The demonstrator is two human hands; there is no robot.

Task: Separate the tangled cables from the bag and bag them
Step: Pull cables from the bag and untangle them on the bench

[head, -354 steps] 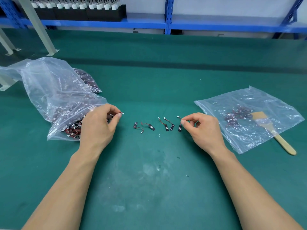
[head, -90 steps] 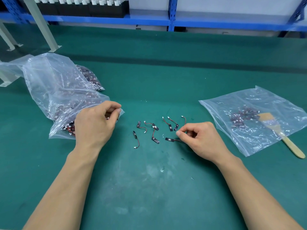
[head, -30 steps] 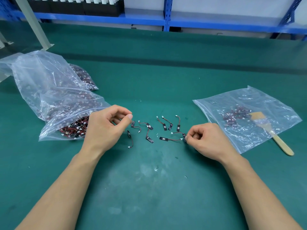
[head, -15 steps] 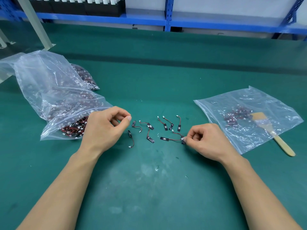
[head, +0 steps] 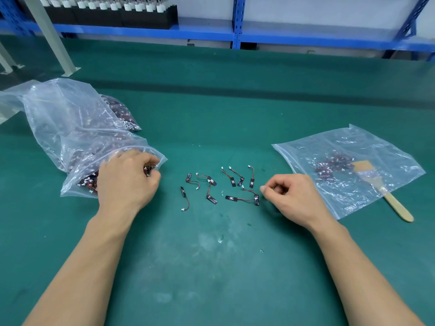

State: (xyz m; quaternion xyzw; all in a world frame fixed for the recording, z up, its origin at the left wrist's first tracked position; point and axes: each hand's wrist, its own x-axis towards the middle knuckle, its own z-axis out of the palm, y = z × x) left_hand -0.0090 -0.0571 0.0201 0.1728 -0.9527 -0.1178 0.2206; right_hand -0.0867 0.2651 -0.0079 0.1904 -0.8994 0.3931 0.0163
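A large clear bag (head: 70, 128) full of tangled red-and-black cables lies at the left, its mouth facing the middle. My left hand (head: 127, 184) is at that mouth, fingers curled round a clump of tangled cables (head: 148, 170). Several separated cables (head: 211, 184) lie spread on the green mat between my hands. My right hand (head: 292, 196) rests right of them with curled fingers, thumb and forefinger together and nothing seen between them. The nearest cable (head: 244, 198) lies just left of its fingertips. A flat clear bag (head: 367, 184) at the right holds a small heap of cables (head: 329, 164).
A wooden-handled brush (head: 393, 203) lies at the right bag, its head seen through the plastic. A second bag of cables (head: 120, 114) sits behind the large one. Blue shelving (head: 237, 22) and a grey post (head: 49, 36) stand at the mat's far side.
My left hand has moved left into the mouth of the large bag and taken hold of cables there. My right hand has let go of the cable, which lies on the mat.
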